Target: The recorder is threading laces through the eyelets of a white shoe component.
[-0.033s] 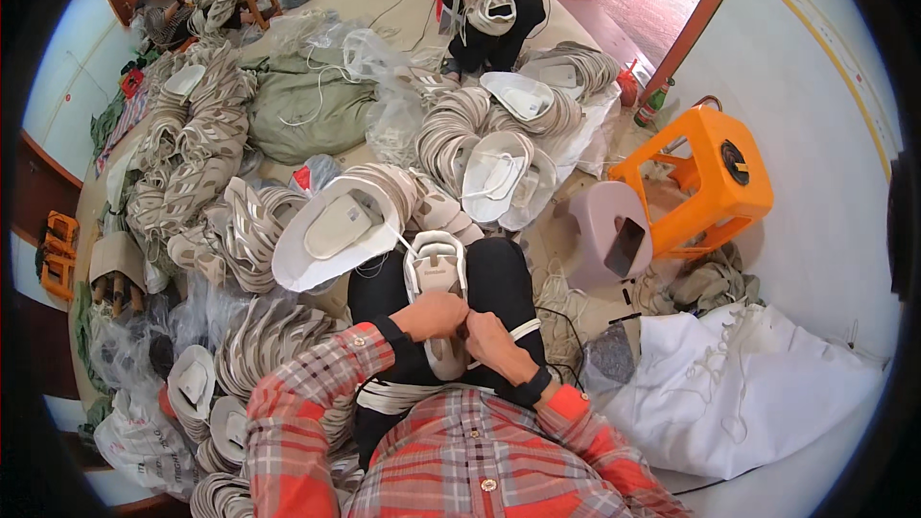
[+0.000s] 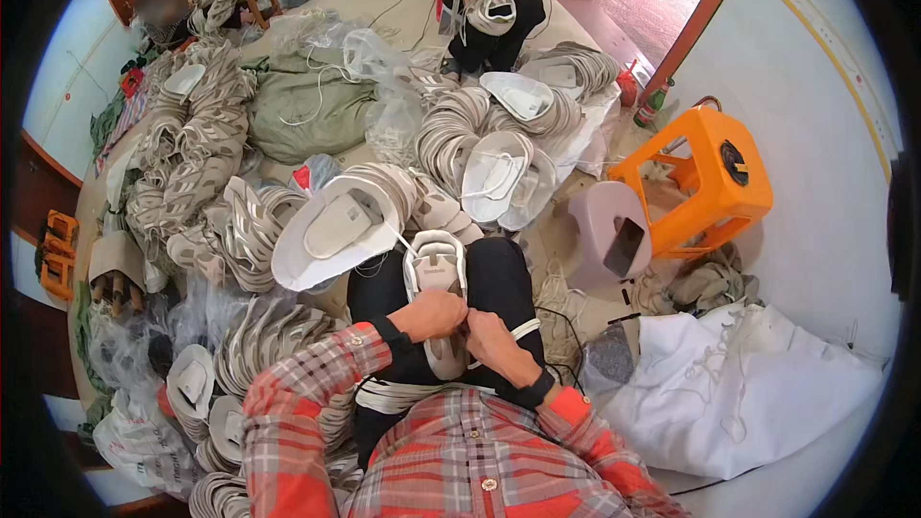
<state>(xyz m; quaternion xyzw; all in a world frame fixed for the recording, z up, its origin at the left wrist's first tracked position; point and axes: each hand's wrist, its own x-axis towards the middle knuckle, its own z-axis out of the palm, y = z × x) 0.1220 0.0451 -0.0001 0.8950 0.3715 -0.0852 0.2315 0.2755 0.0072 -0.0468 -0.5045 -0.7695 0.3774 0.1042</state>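
A beige and white shoe upper lies between my thighs, its collar pointing away from me. Over its middle, my left hand is closed with its fingers curled on the upper. My right hand meets it at the upper's right edge, thumb and fingers pinched together; what they pinch is too small and covered to make out. A white lace shows beside my right hand on the thigh. Below my wrists, more white laces lie in a bundle across my lap.
Stacked shoe uppers surround my left side, with a large white-lined one near my knee. An orange stool, a lilac stool bearing a phone, and a white sack stand right. Opposite, a person holds another upper.
My hands keep nearly the same place and grip on the upper. My left sleeve has shifted slightly outward. At the far left, another person's head and arm have moved.
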